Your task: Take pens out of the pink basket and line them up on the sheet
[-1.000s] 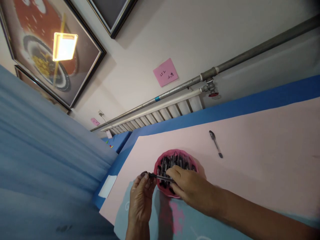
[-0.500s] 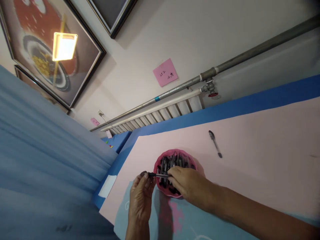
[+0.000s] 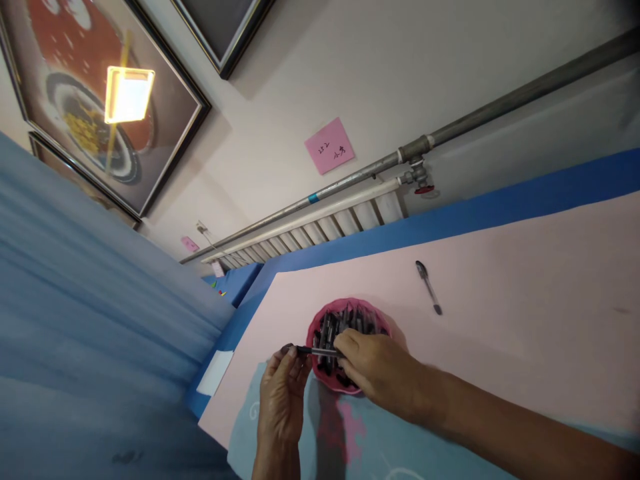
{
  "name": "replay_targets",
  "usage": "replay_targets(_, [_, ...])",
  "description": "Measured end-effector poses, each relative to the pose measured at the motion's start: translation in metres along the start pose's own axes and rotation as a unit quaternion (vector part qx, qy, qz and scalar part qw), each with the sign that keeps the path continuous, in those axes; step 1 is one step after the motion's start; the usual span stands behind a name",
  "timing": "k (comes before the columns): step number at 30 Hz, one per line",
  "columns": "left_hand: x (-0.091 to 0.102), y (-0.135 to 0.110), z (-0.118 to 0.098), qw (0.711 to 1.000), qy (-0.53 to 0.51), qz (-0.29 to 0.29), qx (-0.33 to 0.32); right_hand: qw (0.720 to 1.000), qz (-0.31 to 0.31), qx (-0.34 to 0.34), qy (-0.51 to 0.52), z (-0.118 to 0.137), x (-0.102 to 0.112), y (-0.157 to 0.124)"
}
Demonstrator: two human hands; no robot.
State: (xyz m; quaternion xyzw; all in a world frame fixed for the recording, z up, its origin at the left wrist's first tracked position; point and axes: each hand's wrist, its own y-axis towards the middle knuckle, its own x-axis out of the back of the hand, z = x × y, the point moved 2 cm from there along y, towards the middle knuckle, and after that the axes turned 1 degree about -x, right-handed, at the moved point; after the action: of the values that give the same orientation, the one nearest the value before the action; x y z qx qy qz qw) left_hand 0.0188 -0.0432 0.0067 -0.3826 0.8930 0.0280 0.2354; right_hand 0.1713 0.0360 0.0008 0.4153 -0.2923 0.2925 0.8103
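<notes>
Head view — barely anything has moved; left hand (image 3: 283,393) and right hand (image 3: 373,370) each still pinch one end of a thin pen (image 3: 317,351) over the bowl (image 3: 311,331) — right hand has edged slightly leftward.

A blue table (image 3: 500,207) carries a pink sheet (image 3: 525,320), bearing a red bowl (image 3: 311,331) of pens (image 3: 345,322) and one loose pen (image 3: 429,287).

A single view, from a camera worn on the person's head. It faces forward and down over the desk (image 3: 525,320) and is rolled, so the desk's far edge and the pipe (image 3: 500,110) slant. The bowl (image 3: 311,333) sits close, low and central. The wall (image 3: 300,87) fills the upper half.
</notes>
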Motion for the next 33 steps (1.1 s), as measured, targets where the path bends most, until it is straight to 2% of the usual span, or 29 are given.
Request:
replay_targets(3, [0.000,0.000,0.000,1.000,0.003,0.001,-0.003,1.000,0.016,-0.020,0.006,-0.001,0.001,0.000])
replay_targets(9, [0.000,0.000,0.001,1.000,0.024,0.003,-0.005,0.999,0.033,-0.007,-0.013,-0.001,0.003,0.000])
replay_targets(15, [0.001,0.001,0.001,0.998,0.054,0.008,-0.018,0.989,0.080,-0.093,0.077,-0.004,0.003,0.001])
replay_targets(19, [0.003,0.001,0.003,0.997,0.073,0.009,-0.024,0.979,0.104,-0.116,0.130,-0.005,0.006,0.002])
replay_targets(22, [0.004,0.002,0.003,0.996,0.077,0.019,-0.030,0.964,0.122,-0.129,0.196,-0.006,0.006,0.002])
replay_targets(26, [0.003,0.002,0.002,0.996,0.079,0.023,-0.038,0.925,0.161,-0.181,0.293,-0.008,0.001,0.001])
replay_targets(28, [0.002,0.002,0.003,0.995,0.086,0.028,-0.033,0.933,0.143,-0.178,0.279,-0.012,-0.001,0.003])
replay_targets(30, [0.001,0.001,0.004,0.993,0.108,0.033,-0.027,0.954,0.088,-0.156,0.241,-0.020,0.001,0.006])
replay_targets(33, [0.002,0.002,0.007,0.976,0.209,0.046,-0.046,0.959,0.014,-0.176,0.224,-0.038,0.007,0.011])
